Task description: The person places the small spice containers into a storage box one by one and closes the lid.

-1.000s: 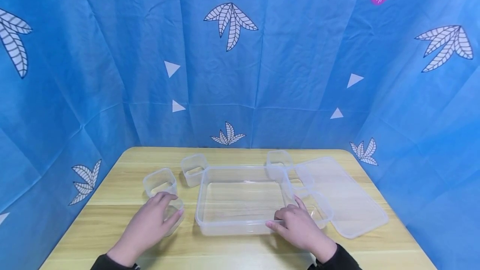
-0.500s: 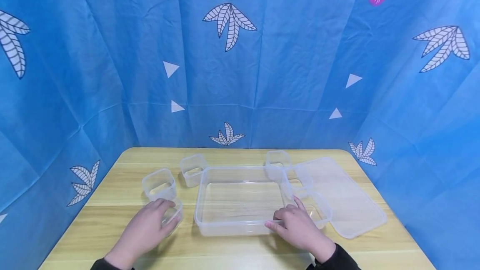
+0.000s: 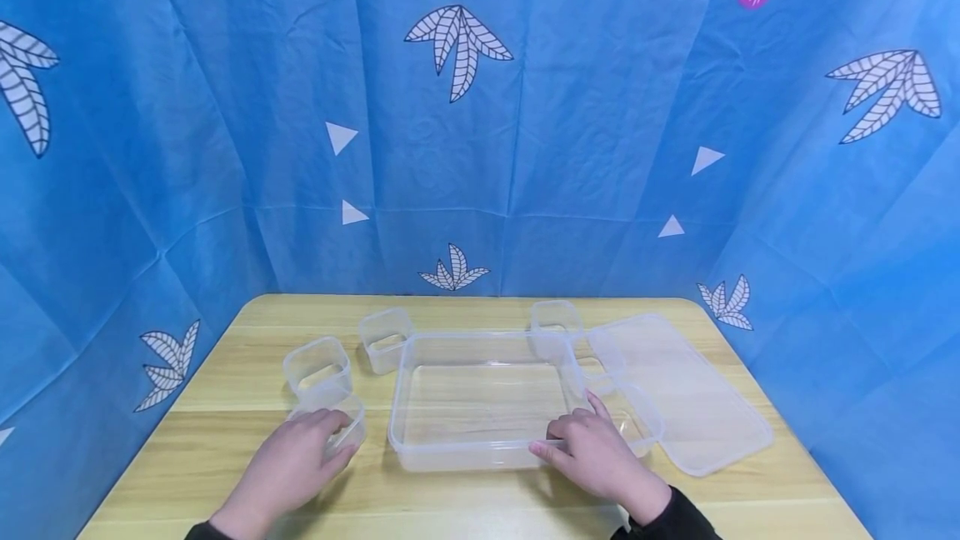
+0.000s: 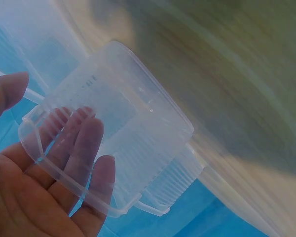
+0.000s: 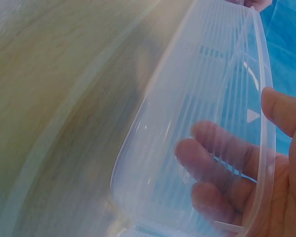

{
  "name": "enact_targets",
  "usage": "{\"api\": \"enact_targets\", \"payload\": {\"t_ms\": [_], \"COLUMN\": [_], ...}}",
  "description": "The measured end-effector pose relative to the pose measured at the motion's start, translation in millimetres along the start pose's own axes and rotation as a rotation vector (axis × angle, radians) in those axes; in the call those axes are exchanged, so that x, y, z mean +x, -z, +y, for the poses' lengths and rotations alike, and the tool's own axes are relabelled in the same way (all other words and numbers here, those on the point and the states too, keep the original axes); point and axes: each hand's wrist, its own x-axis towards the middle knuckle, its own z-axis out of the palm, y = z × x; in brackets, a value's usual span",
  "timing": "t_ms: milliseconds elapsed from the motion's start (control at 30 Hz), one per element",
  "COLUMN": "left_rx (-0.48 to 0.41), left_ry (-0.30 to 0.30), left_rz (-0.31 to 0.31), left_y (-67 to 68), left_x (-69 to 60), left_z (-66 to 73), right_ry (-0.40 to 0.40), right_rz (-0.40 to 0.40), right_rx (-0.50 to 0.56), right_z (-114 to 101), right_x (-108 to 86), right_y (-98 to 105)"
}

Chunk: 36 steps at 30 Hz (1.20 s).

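In the head view, a large clear container (image 3: 480, 458) stands on the table, and my right hand (image 3: 600, 458) grips its near right corner. The right wrist view shows the thumb at the rim and bent fingers through the clear wall (image 5: 153, 163). My left hand (image 3: 288, 465) lies at a small clear container (image 3: 352, 432) to the left. Through that cup's clear wall (image 4: 138, 108), the left wrist view shows relaxed fingers, with the thumb apart from the rim. Two more small containers (image 3: 318, 365) (image 3: 386, 340) stand behind it.
To the right of the large container are more small clear containers (image 3: 557, 315) (image 3: 648, 419), partly seen through its wall. A clear flat lid (image 3: 690, 398) lies at the right of the wooden table (image 3: 465, 507). A blue patterned curtain (image 3: 600, 107) surrounds the back and sides.
My left hand has shifted slightly toward the near left, uncovering more of the small container's far rim. The right hand and the large container stay in place.
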Motion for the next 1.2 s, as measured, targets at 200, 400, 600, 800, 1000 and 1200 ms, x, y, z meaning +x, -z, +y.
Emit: {"api": "enact_targets", "payload": {"t_ms": [200, 400, 600, 800, 1000, 1200], "left_rx": [0.012, 0.039, 0.041, 0.049, 0.049, 0.031], "left_ry": [-0.024, -0.064, -0.039, -0.019, -0.028, -0.025], "left_rz": [0.006, 0.050, 0.021, -0.007, -0.012, -0.019], "left_y": [-0.8, -2.7, -1.8, -0.7, 2.4, 3.9], "left_x": [-1.1, -1.4, -2.0, -1.8, 0.1, 1.5], "left_z": [0.8, 2.3, 3.8, 3.9, 6.5, 8.3], "right_ry": [0.003, -0.001, -0.005, -0.004, -0.006, -0.001], "right_rz": [-0.004, -0.002, -0.005, -0.006, -0.007, -0.001], "right_rx": [0.008, 0.016, 0.006, 0.008, 0.003, 0.002], "right_z": [-0.7, -0.5, -0.9, -1.1, -0.3, 0.5], "right_x": [0.3, 0.0, 0.4, 0.4, 0.4, 0.4], "right_y": [1.0, 1.4, 1.1, 0.7, 0.8, 0.9]}}
